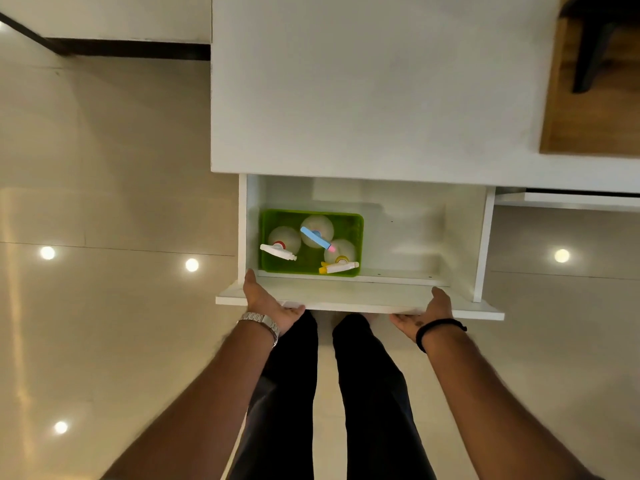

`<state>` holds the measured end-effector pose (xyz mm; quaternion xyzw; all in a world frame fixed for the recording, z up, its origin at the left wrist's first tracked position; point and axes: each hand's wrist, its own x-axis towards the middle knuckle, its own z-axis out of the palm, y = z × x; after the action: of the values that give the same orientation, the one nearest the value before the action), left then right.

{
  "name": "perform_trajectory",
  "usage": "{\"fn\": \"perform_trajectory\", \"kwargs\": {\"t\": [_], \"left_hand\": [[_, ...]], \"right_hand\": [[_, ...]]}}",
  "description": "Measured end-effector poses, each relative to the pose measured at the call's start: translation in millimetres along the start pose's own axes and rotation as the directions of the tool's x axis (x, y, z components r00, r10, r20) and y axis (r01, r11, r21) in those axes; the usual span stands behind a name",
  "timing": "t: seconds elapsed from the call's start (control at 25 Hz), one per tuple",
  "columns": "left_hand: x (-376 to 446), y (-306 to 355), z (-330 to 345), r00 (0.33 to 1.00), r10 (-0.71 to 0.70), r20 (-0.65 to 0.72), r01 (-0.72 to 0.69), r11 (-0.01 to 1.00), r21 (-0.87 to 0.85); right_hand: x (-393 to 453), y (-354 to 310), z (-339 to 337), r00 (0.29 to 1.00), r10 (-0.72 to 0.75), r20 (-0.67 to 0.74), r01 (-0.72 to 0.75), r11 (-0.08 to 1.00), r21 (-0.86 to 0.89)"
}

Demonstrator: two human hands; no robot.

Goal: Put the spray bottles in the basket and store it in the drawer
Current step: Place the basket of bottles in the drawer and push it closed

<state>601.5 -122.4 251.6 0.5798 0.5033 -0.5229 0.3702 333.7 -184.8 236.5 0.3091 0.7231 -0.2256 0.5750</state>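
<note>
A green basket (353, 225) sits in the left part of an open white drawer (408, 237). Three clear spray bottles stand upright inside it: one with a white trigger head (278, 251), one with a blue head (316, 237) and one with a yellow-tipped white head (339, 266). My left hand (266, 301) grips the drawer's front panel near its left end, thumb on top and fingers under the edge. At the panel's right end, my right hand (427, 313) holds it the same way.
The drawer belongs to a white cabinet (381, 91) whose top fills the upper middle. A second drawer or shelf (568, 199) shows to the right. Glossy beige floor tiles (104, 202) lie left and right. My legs in dark trousers stand below the drawer front.
</note>
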Motion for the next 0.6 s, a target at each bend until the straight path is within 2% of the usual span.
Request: {"fn": "perform_trajectory", "kwargs": {"t": [0.24,0.6], "left_hand": [[-11.7,29.6,34.2,0.974,0.015,0.227,-0.048,0.989,0.14],[-30.1,58.2,84.1,0.93,0.121,0.348,-0.209,0.952,0.225]], "right_hand": [[-9.5,-24.0,48.0,0.996,-0.082,0.031,0.083,0.996,-0.035],[-28.4,-60.6,103.7,0.968,-0.172,0.184,0.184,0.982,-0.051]]}}
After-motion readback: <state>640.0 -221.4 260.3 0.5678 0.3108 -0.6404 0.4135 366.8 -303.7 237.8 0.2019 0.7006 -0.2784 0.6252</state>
